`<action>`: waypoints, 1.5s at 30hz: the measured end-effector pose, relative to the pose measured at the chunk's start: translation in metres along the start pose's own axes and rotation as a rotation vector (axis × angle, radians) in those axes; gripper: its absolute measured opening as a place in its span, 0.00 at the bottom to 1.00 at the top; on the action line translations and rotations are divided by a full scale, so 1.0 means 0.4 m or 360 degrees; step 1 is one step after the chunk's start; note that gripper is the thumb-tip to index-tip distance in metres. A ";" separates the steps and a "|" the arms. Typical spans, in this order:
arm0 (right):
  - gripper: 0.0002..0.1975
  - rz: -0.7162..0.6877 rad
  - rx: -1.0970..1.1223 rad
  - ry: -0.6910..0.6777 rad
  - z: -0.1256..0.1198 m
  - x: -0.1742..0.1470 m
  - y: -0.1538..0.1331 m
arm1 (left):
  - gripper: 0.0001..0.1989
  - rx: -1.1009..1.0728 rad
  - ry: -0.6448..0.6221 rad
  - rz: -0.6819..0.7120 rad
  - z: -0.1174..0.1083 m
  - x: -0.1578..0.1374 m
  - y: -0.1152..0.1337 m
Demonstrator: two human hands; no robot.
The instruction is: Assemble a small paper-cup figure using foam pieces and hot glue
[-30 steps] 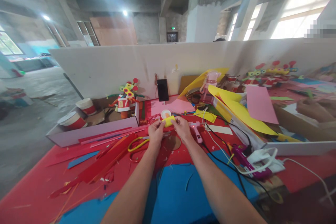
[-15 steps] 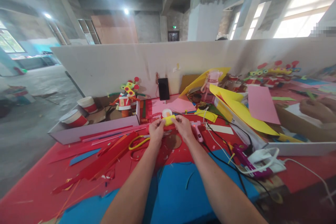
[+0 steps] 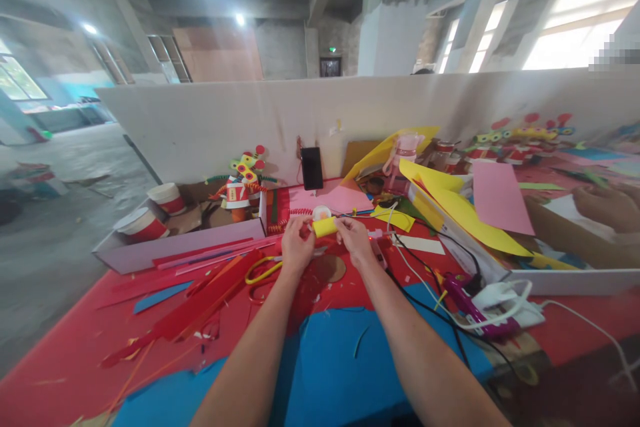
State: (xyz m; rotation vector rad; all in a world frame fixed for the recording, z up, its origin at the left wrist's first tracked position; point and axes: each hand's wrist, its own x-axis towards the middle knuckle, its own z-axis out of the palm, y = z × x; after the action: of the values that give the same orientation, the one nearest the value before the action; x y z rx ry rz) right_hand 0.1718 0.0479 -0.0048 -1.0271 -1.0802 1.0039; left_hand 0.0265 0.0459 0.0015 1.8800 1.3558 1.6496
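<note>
Left hand (image 3: 299,245) and right hand (image 3: 355,240) pinching smooth yellow cylinder (image 3: 326,227) at either end, flat round disc (image 3: 331,269) nearby

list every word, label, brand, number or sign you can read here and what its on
No text can be read.
Cup figure: small marks on its front, too small to read.
Green lit sign at the back: too small to read.
Purple device: pale marks, too blurred to read.
Yellow roll: no writing visible.
</note>
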 end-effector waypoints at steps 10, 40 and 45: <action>0.25 -0.0110 0.0134 0.0256 -0.020 0.011 -0.020 | 0.06 -0.0617 0.0263 -0.0624 -0.019 0.015 0.009; 0.04 -0.0596 -0.0850 -0.0037 0.040 -0.026 -0.001 | 0.07 -0.0915 -0.0217 -0.1295 -0.031 0.017 0.042; 0.10 -0.0563 -0.0712 -0.0062 0.048 -0.015 0.004 | 0.12 -0.1102 -0.0061 -0.1191 -0.030 0.017 0.053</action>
State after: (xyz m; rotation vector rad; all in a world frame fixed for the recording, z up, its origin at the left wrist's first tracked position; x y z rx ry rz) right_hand 0.1518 0.0454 -0.0044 -1.1193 -1.4988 0.5068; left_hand 0.0247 0.0364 0.0246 0.8560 1.0671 1.3948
